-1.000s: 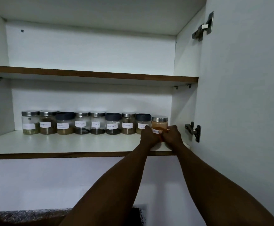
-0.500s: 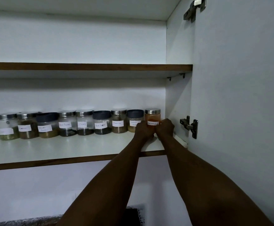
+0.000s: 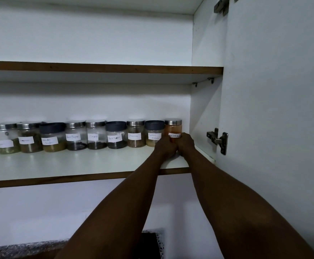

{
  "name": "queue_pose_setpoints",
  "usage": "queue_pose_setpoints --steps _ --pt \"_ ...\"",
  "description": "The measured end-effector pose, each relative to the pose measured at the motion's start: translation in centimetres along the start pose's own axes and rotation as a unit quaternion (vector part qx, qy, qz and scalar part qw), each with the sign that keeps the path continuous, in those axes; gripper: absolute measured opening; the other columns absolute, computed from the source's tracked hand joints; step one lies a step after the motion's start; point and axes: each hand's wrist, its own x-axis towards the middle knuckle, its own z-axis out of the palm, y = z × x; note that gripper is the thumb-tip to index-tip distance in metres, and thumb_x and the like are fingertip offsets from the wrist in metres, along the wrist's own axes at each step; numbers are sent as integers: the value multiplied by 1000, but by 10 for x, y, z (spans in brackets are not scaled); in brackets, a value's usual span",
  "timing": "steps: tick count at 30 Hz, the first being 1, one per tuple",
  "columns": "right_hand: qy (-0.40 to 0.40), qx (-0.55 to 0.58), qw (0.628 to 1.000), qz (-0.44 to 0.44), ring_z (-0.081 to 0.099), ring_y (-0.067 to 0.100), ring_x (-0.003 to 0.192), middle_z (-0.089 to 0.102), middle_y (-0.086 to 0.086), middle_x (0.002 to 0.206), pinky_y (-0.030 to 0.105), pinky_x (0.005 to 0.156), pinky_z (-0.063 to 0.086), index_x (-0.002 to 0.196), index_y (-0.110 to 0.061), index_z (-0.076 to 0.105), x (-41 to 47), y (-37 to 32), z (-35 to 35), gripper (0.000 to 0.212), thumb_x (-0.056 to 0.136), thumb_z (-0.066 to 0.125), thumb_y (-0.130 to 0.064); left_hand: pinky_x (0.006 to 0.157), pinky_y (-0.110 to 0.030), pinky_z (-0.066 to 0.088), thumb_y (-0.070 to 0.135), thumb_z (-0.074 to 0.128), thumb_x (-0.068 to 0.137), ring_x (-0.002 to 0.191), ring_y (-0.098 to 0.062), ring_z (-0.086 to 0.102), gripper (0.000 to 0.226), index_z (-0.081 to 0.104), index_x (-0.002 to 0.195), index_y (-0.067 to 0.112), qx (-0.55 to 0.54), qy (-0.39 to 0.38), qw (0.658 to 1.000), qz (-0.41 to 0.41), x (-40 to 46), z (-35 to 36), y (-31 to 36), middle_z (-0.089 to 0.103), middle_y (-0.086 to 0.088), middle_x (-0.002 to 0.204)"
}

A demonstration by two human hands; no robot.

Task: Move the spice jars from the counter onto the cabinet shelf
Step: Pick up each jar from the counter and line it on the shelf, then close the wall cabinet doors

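Along the back of the lower cabinet shelf [image 3: 81, 165] runs a row of labelled spice jars, upright and side by side: from the left, three whose labels are too faint to read, then a pepper jar [image 3: 76, 136], the cloves jar [image 3: 95, 135], the black pepper jar [image 3: 116, 135], the cinnamon jar [image 3: 136, 134] and the garam masala jar [image 3: 154, 133].

At the right end stands the red chilli powder jar [image 3: 173, 128] — upright, long axis vertical, steel lid on top, just beside the garam masala jar and close to the cabinet's right wall [image 3: 204, 113]. Both hands meet on its lower front: the left hand [image 3: 165, 146] curled around its left side, the right hand [image 3: 185, 143] closed on its right side, knuckles touching. The jar lies straight ahead of both, beyond the fingers, neither hand clearly nearer.

It looks seated in line — so what remains, I judge, is to let go and draw both hands straight back toward the shelf's front edge. Only a dark corner of the surface [image 3: 21, 249] shows below; whether jars remain there cannot be told.
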Motion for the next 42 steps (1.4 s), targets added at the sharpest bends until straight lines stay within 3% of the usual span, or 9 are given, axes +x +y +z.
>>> queue_pose_setpoints --steps 7,13,17,20,23,28,33,38,42 --pt "-43 -20 999 14 58 36 127 58 18 141 44 111 45 141 -7 50 8 2 5 56 95 66 -36 115 -49 45 7 61 99 132 -37 58 40 59 138 -2 38 -23 999 -3 5 2 -2 63 -24 139" --pt "-43 -8 999 19 49 41 137 40 27 154 43 106 47 160 -5 15 -17 -2 -1 79 99 61 -26 116 -43 45 11 68 97 134 -33 58 47 57 142 1 119 -32 992 25 -26 -4 10 62 -20 141" --pt "-61 -195 978 -40 57 42 129 57 25 138 49 108 47 147 -3 41 -82 -15 -4 51 103 53 -27 107 -38 51 19 75 93 123 -32 65 41 67 128 0 184 -50 981 34 -86 -30 13 69 -19 130" --pt "-39 -301 948 -101 60 39 123 62 22 134 46 100 51 142 -4 44 -141 -23 1 49 103 54 -32 111 -36 43 25 68 98 135 -32 56 49 59 140 1 156 -33 987 30 -134 -60 7 59 -18 144" --pt "-15 -275 952 -134 52 37 135 55 21 146 46 109 44 152 -3 38 -214 -43 18 60 106 45 -41 122 -34 32 22 58 103 150 -28 40 59 40 156 4 112 5 993 25 -200 -99 -7 39 -15 163" --pt "25 -236 954 -180 30 31 154 35 16 164 45 126 26 158 -6 30 -342 -78 56 65 107 38 -45 122 -26 24 24 59 103 155 -26 32 64 34 158 6 89 33 994 53 -319 -160 -39 34 -12 166" --pt "61 -257 941 -210 14 26 159 20 12 170 46 130 11 161 -9 23 -432 -135 67 68 107 34 -48 131 -36 19 28 55 105 160 -23 20 66 29 162 6 93 104 987 82 -405 -214 -43 26 -9 170" --pt "77 -197 943 -258 13 24 160 22 9 170 51 129 8 160 -11 25 -486 -233 80 67 108 25 -53 132 -47 12 24 59 100 162 -25 14 64 37 158 5 206 293 919 168 -453 -303 -13 24 -9 171" --pt "26 -84 946 -311 15 21 159 24 7 170 53 128 8 160 -14 28 -530 -330 123 64 108 24 -52 130 -53 8 24 58 93 162 -19 16 70 37 159 14 291 470 824 128 -500 -396 0 22 -3 172"
